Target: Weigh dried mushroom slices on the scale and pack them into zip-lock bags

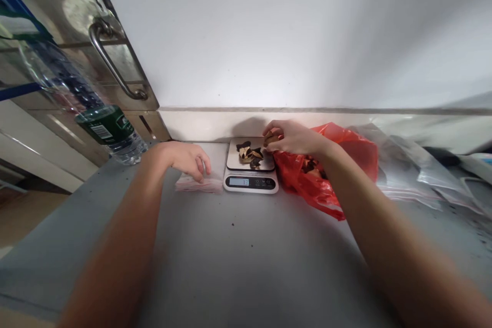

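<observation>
A small white digital scale point(251, 181) stands on the grey table point(246, 256) near the wall, with several dark and tan dried pieces point(249, 155) on its shiny plate. My right hand point(291, 137) hovers over the plate's right edge, fingers pinched on a tan dried piece point(270, 139). Just right of the scale lies an open red plastic bag point(330, 174) holding more dark pieces. My left hand point(188, 159) rests left of the scale, its fingers curled down onto a small clear pouch with a pink strip point(200, 183).
A clear water bottle with a green label point(103, 123) stands at the table's back left, beside a steel cabinet door with a handle point(111, 61). Clear plastic bags point(407, 169) are piled at the right. A white wall runs behind the table.
</observation>
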Available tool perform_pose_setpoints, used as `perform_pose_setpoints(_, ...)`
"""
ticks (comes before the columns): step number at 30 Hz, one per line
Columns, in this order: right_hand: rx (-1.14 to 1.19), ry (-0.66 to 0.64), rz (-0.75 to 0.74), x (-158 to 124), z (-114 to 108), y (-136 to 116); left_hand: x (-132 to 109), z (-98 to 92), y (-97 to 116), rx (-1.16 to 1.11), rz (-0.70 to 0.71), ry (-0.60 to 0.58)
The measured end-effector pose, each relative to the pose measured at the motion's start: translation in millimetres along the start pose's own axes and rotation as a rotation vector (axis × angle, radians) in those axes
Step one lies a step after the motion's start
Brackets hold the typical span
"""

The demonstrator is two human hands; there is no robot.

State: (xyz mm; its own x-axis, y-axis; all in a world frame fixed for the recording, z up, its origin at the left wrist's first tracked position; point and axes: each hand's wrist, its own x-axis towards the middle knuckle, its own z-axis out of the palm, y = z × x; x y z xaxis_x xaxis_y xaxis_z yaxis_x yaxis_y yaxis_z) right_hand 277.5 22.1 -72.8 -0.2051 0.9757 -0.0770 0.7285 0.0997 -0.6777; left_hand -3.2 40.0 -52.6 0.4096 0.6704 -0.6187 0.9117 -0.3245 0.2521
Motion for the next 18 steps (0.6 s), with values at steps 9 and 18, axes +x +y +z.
perform_pose_setpoints(9, -0.075, 0.066, -0.096, 4.1, 7.4, 5.7, 2.1, 0.9, 1.4, 0.04, 0.004, 0.012)
perform_pose_setpoints(18, 0.052, -0.032, -0.087, 0.6, 0.0, 7.2, 3.8, 0.1, 0.7, 0.051, -0.004, 0.004)
